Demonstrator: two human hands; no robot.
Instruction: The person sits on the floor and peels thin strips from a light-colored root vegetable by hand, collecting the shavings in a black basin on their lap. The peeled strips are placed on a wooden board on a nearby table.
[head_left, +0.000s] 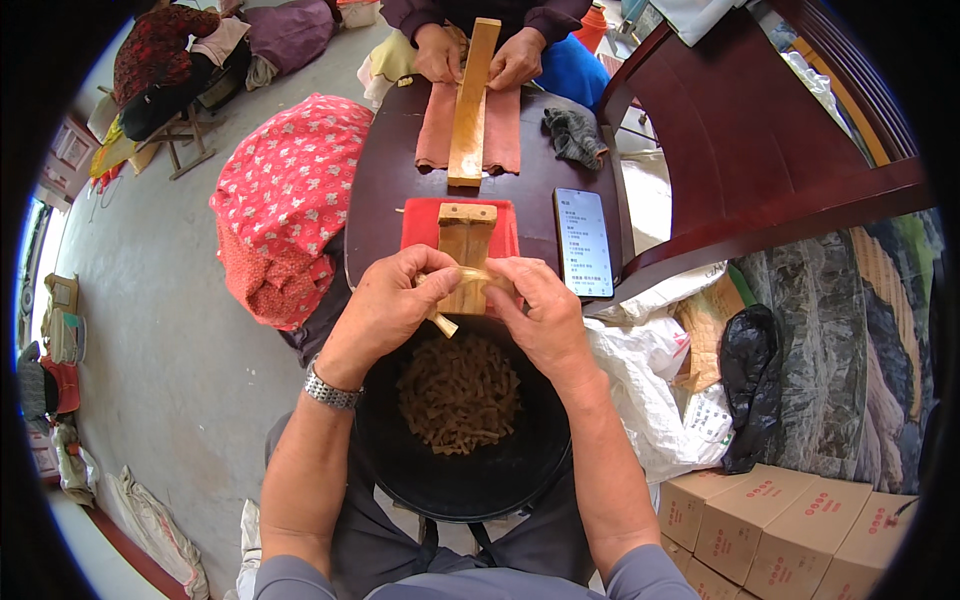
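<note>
Between the fingertips of my left hand (409, 296) and my right hand (536, 304) is a pale yellowish fibrous strip (471, 274), pinched from both sides. A flared end of the material pokes out below my left fingers. Right behind the strip, a wooden board with a crosspiece (466, 214) rests on a folded red cloth (420, 221) at the near edge of a dark table (382, 172). Under my hands, a black basin (465, 491) holds many short brownish pieces (459, 394). What the strip is made of, I cannot tell.
Across the table, a person's two hands (480, 60) work at another wooden board (470, 135) on a pinkish cloth (431, 139). A phone (583, 240) and a dark glove (574, 136) lie on the right side. A dark red chair (772, 112) and cardboard boxes (757, 517) stand at right; another person sits at upper left.
</note>
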